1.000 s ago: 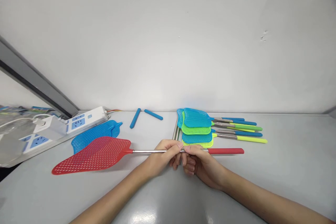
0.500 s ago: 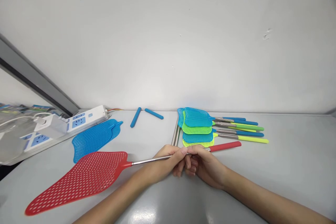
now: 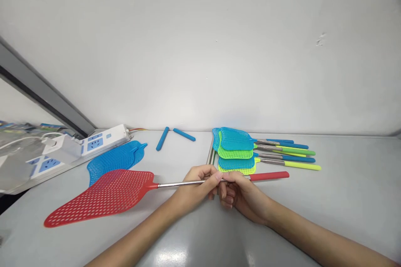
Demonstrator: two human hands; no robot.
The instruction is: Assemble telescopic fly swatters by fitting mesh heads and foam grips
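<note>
A red fly swatter [image 3: 109,194] with a metal rod and a red grip spans the front of the table, its perforated head to the left. My left hand [image 3: 199,185] is closed around the rod near its middle. Right beside it, my right hand [image 3: 239,192] pinches the same rod close to the red grip. The fingers of both hands nearly meet, and part of the rod is hidden by them. Just beyond the hands lies a pile of blue and green swatters [image 3: 236,150], handles pointing right.
Blue swatter heads [image 3: 114,158] lie stacked at the left, beside a white power strip [image 3: 109,135] with a plugged-in adapter. Two blue grips [image 3: 184,134] rest near the wall. Metal rods [image 3: 210,153] lie behind my left hand. A grey wall [image 3: 200,50] closes off the back.
The red swatter's head has swung up and slightly right, so the rod lies closer to level. My left hand has risen a little with it; both hands keep hold.
</note>
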